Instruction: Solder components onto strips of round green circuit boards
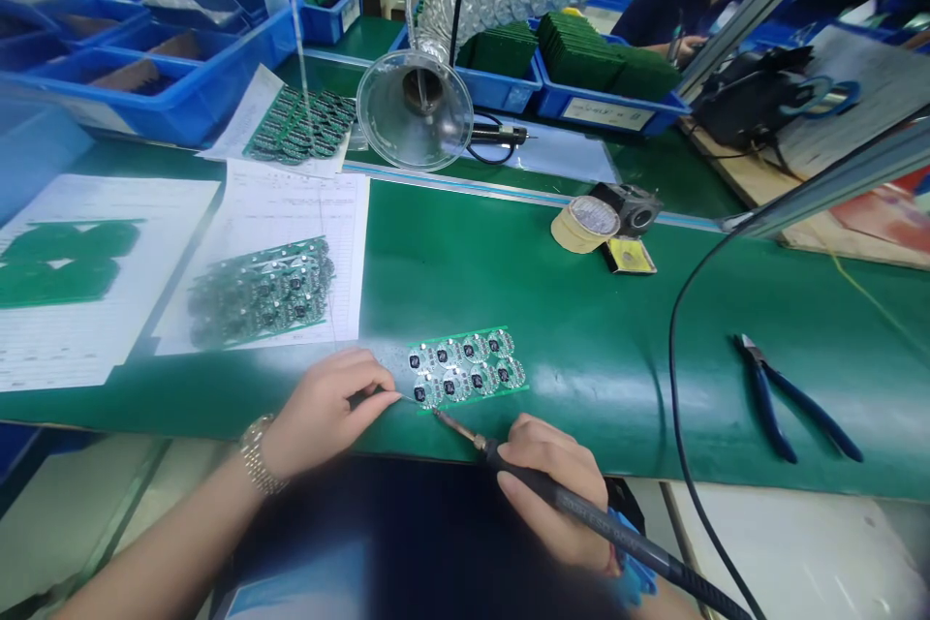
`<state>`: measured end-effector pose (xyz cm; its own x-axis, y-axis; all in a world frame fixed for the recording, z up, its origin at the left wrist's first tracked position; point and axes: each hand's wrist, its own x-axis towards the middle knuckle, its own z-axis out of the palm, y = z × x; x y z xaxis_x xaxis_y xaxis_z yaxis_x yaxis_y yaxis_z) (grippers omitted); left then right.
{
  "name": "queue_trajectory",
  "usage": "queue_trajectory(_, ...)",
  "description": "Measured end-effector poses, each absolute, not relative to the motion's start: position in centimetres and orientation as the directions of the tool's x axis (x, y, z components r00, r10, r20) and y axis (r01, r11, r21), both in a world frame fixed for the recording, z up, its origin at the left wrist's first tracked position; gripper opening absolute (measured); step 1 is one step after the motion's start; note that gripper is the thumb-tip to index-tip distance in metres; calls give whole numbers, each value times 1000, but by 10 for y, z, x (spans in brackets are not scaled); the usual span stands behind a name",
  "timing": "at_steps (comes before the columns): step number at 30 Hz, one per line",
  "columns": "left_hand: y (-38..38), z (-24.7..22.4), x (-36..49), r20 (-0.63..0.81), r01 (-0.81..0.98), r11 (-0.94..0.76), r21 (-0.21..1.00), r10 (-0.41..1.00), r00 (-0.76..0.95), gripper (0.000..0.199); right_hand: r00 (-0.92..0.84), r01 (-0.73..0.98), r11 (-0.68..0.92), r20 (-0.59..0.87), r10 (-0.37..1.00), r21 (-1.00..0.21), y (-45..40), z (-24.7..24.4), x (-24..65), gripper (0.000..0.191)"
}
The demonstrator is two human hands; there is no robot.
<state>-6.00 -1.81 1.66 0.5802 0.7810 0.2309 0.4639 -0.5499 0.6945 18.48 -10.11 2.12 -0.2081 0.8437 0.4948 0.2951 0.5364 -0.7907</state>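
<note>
A panel of round circuit boards (469,370) with dark square parts lies on the green mat, close to the front edge. My left hand (330,407) is at its left, thumb and forefinger pinching a thin solder wire (411,398) that reaches the panel's lower left corner. With my right hand (556,484) I grip a soldering iron (538,484) by its dark handle. Its tip points up and left, at or very near the panel's lower edge by the wire's end; whether it touches, I cannot tell.
Further circuit panels (265,291) lie on paper sheets at left. A fume extraction funnel (416,111) hangs above the table. Cutting pliers (789,397), a round tin (585,223) and a black cable (675,387) are at right. Blue bins (167,107) line the back; a person sits beyond.
</note>
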Motion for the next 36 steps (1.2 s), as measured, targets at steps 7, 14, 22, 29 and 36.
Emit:
queue_trajectory(7, -18, 17, -57, 237, 459, -562, 689, 772, 590, 15, -218, 320, 526, 480, 850, -788, -101, 21, 185, 22)
queue_trajectory(14, -19, 14, -55, 258, 479, -610, 632, 748, 612, 15, -219, 298, 536, 490, 844, -790, -100, 20, 185, 23)
queue_trajectory(22, -17, 16, -57, 247, 469, -579, 667, 765, 594, 16, -201, 290, 501, 460, 865, -815, -101, 21, 189, 22)
queue_trajectory(29, -17, 16, -59, 227, 467, -578, 670, 758, 612, 17, -218, 284, 509, 463, 859, -812, -101, 22, 185, 20)
queue_trajectory(36, -18, 15, -58, 235, 476, -597, 646, 748, 620, 17, -229, 305, 514, 462, 857, -802, -100, 20, 182, 21)
